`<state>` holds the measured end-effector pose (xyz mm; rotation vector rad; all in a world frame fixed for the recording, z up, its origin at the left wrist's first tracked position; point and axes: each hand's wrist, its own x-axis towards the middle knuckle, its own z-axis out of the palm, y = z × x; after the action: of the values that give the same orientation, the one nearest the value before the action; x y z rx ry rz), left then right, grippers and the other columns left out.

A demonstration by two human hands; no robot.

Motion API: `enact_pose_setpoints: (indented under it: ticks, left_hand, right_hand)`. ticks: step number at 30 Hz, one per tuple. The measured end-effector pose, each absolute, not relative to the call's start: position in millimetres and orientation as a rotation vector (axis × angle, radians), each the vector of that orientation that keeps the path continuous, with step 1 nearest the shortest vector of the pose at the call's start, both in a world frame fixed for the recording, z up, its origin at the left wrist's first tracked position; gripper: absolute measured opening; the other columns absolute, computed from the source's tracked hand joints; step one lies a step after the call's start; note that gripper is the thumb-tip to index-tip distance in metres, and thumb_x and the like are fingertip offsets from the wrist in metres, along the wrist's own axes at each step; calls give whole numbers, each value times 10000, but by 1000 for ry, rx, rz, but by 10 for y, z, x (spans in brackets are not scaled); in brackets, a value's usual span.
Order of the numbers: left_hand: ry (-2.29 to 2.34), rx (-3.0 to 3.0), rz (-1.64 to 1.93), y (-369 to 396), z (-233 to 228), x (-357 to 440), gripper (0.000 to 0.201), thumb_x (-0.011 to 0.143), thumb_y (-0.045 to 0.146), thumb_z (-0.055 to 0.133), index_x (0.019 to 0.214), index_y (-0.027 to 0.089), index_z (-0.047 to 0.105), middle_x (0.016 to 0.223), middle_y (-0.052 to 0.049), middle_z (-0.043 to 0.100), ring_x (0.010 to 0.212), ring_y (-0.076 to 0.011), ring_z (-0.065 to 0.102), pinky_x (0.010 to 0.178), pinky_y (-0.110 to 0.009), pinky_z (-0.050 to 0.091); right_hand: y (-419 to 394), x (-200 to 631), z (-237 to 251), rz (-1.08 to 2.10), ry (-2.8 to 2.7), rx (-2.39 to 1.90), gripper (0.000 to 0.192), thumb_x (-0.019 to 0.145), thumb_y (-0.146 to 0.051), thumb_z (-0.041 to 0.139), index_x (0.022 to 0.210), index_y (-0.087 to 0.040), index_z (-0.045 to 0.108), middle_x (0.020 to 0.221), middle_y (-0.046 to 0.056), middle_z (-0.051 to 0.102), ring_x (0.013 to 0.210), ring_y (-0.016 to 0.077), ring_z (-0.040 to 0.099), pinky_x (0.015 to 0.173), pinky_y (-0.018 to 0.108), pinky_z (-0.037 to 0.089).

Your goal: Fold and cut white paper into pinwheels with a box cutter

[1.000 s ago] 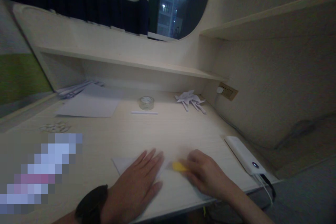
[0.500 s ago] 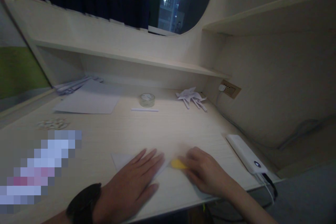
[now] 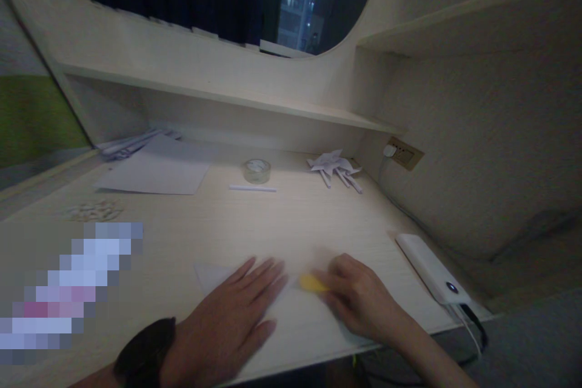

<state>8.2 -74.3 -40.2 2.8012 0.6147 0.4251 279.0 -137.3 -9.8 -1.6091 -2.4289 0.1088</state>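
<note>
We note a white paper sheet [image 3: 295, 321] lying flat at the near edge of the worktop [image 3: 218, 230]. Left hand [image 3: 227, 321] rests palm-down on it, fingers straight and close together. Right hand [image 3: 359, 300] sits just beside, fingers curled and pinching a small yellow object [image 3: 311, 282] against the sheet. Near right: a white power bank [image 3: 430, 268] with cable. Far side: tape roll [image 3: 257, 170], a thin white stick [image 3: 253, 188], folded paper shapes [image 3: 334, 167]. Far left: loose blank paper [image 3: 154, 173].
</note>
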Motion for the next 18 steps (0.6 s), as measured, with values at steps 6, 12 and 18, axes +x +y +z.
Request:
enact_pose_setpoints:
  ticks: [6, 12, 18]
  left_hand:
    - [795, 2709, 476, -757, -440, 39, 819, 868, 488, 476, 1488, 213, 18, 1515, -125, 198, 1352, -317, 285, 1043, -473, 384]
    - [792, 2813, 394, -739, -399, 16, 704, 892, 527, 405, 1476, 214, 167, 1509, -101, 233, 1376, -313, 219, 1109, -539, 213]
    - [784, 2860, 352, -751, -398, -15, 669, 929, 491, 342, 1482, 193, 109, 1523, -102, 170, 1392, -274, 182, 1121, -499, 205]
  right_hand:
    - [-1373, 2804, -92, 115, -2432, -1583, 232, 866, -233, 513, 1054, -219, 648, 805, 42, 538, 749, 172, 490, 645, 291, 407]
    - [-1370, 2806, -68, 108, -2437, -1572, 276, 885, -257, 498, 1130, -215, 619, 834, 54, 542, 760, 177, 495, 658, 302, 418]
    - [-1367, 2786, -65, 128, -2435, -1591, 222, 877, -242, 504, 1037, -215, 655, 808, 47, 529, 749, 175, 489, 653, 299, 418]
